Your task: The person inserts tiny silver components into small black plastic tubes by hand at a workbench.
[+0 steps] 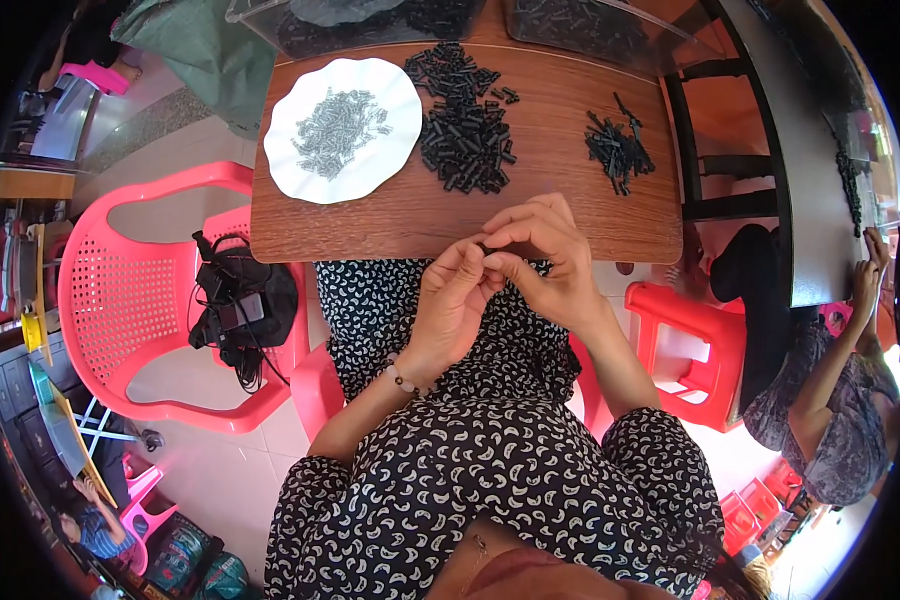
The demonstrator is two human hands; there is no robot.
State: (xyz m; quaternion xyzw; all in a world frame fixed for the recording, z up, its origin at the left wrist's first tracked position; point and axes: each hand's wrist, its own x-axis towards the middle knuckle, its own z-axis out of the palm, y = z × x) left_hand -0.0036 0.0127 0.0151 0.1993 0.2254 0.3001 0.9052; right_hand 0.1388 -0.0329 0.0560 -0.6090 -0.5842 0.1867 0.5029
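Observation:
Just past the table's near edge, my left hand (448, 312) and my right hand (555, 262) meet with fingertips pinched together. Between them is a small black piece (486, 249), mostly covered by the fingers. On the brown wooden table (560, 110), a heap of short black tube-like pieces (465, 145) lies beyond my hands. A white wavy-edged plate (285, 115) to its left bears a pile of small clear pieces (338, 130). Over to the right is a smaller pile of black pieces (620, 152) with thin stems.
Two clear bins stand along the far edge, a left bin (370, 35) and a right bin (590, 38), holding black pieces. A pink chair (120, 270) with black cables and a bag (245, 300) is at left. A red stool (685, 345) and another person (840, 420) are at right.

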